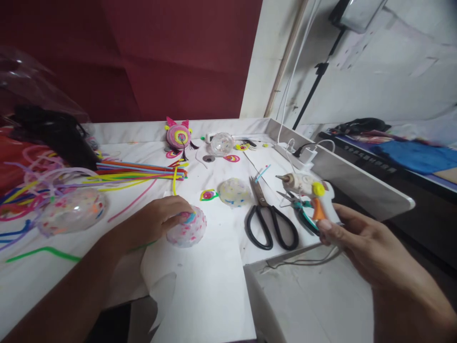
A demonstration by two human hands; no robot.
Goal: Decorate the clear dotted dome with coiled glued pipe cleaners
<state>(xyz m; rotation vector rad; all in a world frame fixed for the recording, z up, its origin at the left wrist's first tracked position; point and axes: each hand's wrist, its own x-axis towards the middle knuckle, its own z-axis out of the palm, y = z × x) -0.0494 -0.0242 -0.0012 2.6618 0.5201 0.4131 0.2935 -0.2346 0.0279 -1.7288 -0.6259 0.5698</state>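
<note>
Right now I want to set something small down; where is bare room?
Bare: the white paper between the speckled ball at the left hand and the scissors; also the tabletop between the green stem and left forearm. Crowded: the right, with scissors, pliers and the glue gun in the right hand; and the left, around the clear ball and coloured stems.

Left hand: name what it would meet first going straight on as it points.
The left hand would likely first meet the pink-speckled, translucent rounded piece it touches; depth beyond is unclear.
</note>
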